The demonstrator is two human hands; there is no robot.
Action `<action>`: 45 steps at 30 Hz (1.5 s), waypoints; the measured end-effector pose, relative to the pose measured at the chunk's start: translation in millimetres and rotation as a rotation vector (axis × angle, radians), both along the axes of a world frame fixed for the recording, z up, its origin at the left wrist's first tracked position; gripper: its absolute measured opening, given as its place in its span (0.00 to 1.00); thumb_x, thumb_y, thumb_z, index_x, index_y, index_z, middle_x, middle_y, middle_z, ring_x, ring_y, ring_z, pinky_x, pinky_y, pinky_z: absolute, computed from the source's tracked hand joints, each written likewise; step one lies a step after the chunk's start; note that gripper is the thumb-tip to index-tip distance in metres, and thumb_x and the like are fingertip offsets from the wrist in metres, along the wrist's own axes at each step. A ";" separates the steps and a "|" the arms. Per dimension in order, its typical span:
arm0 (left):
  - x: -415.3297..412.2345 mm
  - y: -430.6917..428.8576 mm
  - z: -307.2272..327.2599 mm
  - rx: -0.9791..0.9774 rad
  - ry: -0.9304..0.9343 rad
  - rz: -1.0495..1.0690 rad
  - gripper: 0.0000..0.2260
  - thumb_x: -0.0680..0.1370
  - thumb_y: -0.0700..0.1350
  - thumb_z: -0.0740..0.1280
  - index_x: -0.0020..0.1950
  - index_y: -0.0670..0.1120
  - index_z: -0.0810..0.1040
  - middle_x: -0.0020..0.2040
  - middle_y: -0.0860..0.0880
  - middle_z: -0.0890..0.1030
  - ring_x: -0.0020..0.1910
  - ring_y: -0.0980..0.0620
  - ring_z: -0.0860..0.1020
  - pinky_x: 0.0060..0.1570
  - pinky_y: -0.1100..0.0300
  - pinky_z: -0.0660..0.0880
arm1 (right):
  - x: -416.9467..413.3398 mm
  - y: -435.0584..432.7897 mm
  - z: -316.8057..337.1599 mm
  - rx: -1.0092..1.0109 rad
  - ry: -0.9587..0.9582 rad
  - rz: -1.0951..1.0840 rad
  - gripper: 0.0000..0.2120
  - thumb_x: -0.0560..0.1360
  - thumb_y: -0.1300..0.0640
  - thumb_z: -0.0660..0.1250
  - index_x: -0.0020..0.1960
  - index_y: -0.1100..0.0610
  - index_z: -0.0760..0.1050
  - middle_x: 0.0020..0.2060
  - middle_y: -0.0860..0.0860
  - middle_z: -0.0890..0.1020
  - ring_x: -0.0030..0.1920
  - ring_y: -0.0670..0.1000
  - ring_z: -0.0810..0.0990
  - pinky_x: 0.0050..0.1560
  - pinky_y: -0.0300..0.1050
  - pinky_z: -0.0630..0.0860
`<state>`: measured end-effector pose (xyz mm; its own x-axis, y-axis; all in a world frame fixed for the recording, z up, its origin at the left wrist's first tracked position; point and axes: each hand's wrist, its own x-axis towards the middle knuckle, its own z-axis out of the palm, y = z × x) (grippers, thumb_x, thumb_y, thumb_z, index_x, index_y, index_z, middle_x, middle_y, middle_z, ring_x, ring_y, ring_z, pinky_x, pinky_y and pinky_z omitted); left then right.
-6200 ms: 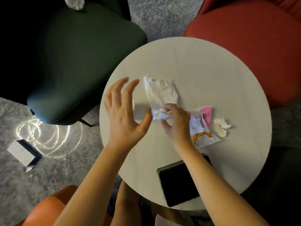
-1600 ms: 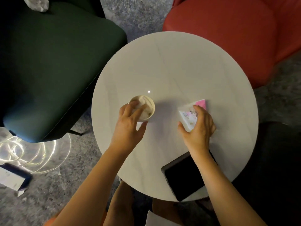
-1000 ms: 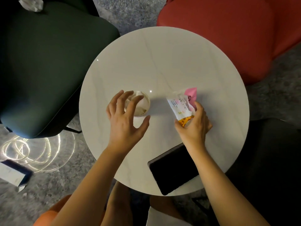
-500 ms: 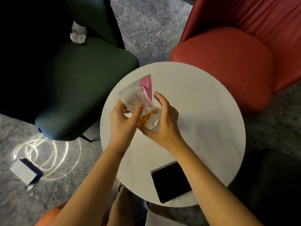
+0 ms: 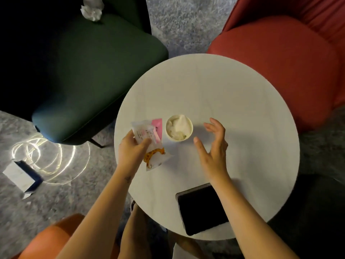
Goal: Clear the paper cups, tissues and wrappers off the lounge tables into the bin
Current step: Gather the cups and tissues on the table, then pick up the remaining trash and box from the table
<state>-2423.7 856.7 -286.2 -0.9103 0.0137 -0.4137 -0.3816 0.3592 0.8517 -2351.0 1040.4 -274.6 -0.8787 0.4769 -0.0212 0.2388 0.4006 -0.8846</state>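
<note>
Wrapper (image 5: pixel 149 139) and paper cup (image 5: pixel 190 130) are the litter being dealt with. The wrapper is pinched between the thumb and fingers of the left hand (image 5: pixel 130 154) over the near-left part of the counter (image 5: pixel 224 86); whether its lower end rests on the surface cannot be told. The paper cup stands upright on the counter just beside the wrapper and is stuffed with white tissue (image 5: pixel 178 126). The right hand (image 5: pixel 214 146) is held spread and empty just to the right of the cup, with its fingers bent loosely toward it and not touching.

Gathering on this counter is judged to be almost finished. No bin is seen. Next, the cup would have to be taken round its wall by the right hand, lightly enough that the thin paper is not crushed, and kept upright so that the tissue is not shed. A dark tablet (image 5: pixel 201 208) lies flat at the near edge and is best left alone.

The counter is round, pale and smooth. It is flanked by a dark green chair (image 5: pixel 84 71), on which a crumpled tissue (image 5: pixel 92 9) lies, a red armchair (image 5: pixel 280 71) and an orange seat (image 5: pixel 48 240). Grey carpet (image 5: pixel 177 21) is seen below, with a glowing coiled cord (image 5: pixel 46 156) and a small box (image 5: pixel 20 176) on it.
</note>
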 end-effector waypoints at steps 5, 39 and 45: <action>9.6 8.8 -35.1 -0.030 -0.050 -0.049 0.09 0.73 0.43 0.69 0.51 0.53 0.73 0.45 0.53 0.80 0.44 0.55 0.80 0.35 0.65 0.76 | 7.2 4.3 -16.1 0.013 -0.020 -0.034 0.23 0.72 0.51 0.63 0.65 0.47 0.59 0.58 0.45 0.72 0.60 0.42 0.71 0.63 0.43 0.59; -207.4 -174.3 294.1 0.014 0.694 -0.058 0.11 0.75 0.41 0.68 0.55 0.50 0.75 0.50 0.54 0.79 0.43 0.64 0.77 0.42 0.73 0.72 | -244.3 -167.3 233.9 0.182 0.443 0.267 0.20 0.70 0.56 0.66 0.60 0.60 0.71 0.55 0.52 0.76 0.54 0.52 0.76 0.57 0.44 0.70; -307.6 -256.2 283.2 -0.009 0.590 -0.159 0.11 0.75 0.43 0.68 0.57 0.52 0.75 0.53 0.53 0.78 0.47 0.60 0.77 0.44 0.68 0.73 | -329.1 -242.7 217.9 0.146 0.380 0.160 0.19 0.69 0.55 0.65 0.59 0.56 0.71 0.54 0.46 0.74 0.54 0.49 0.74 0.56 0.38 0.67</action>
<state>-2731.3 600.5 -3.0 -0.9730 0.1675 0.1589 0.2126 0.3813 0.8997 -2680.1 797.7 -56.7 -0.8741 0.3084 0.3753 -0.1679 0.5333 -0.8291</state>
